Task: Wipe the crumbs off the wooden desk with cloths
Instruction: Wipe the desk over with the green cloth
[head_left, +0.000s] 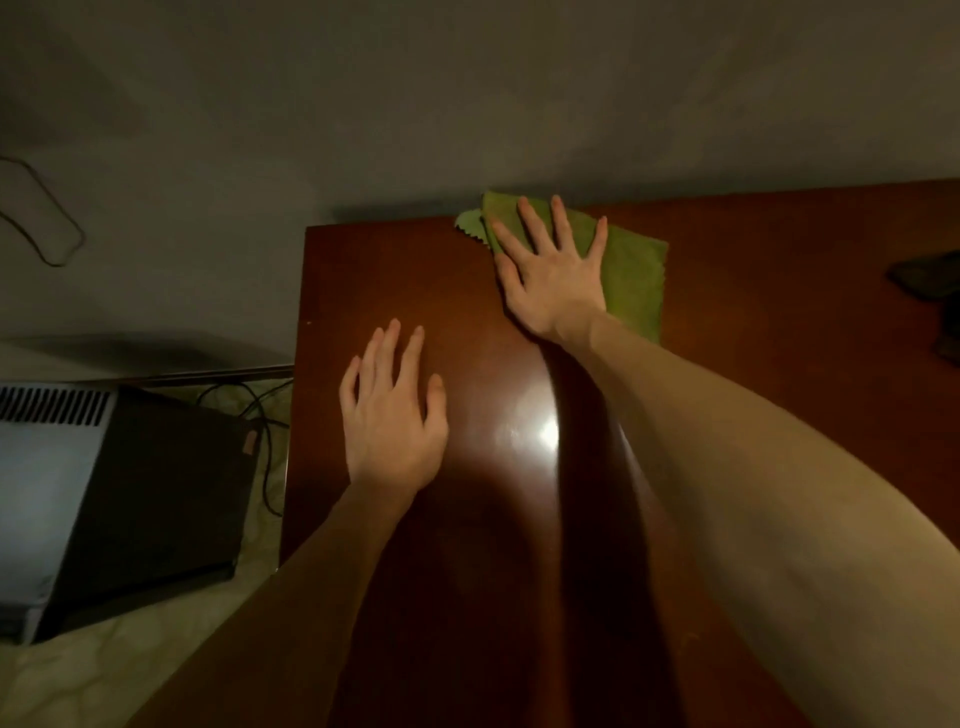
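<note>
The right hand (553, 270) presses flat, fingers spread and released, on a green cloth (636, 275) at the far edge of the glossy reddish-brown surface (753, 364), by the grey wall (467, 104). The left hand (392, 415) rests on bare wood, fingers straight, grasping nothing. Beside the surface sits a dark vented box (156, 493), its small tag (251, 443) too blurred to read.

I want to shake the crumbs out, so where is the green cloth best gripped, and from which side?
Probably the zigzag-edged flap at the far left of the green cloth. It pokes out past the right hand, which presses the rest flat on the wooden desk. The free left hand could pinch it, coming from the left.
</note>
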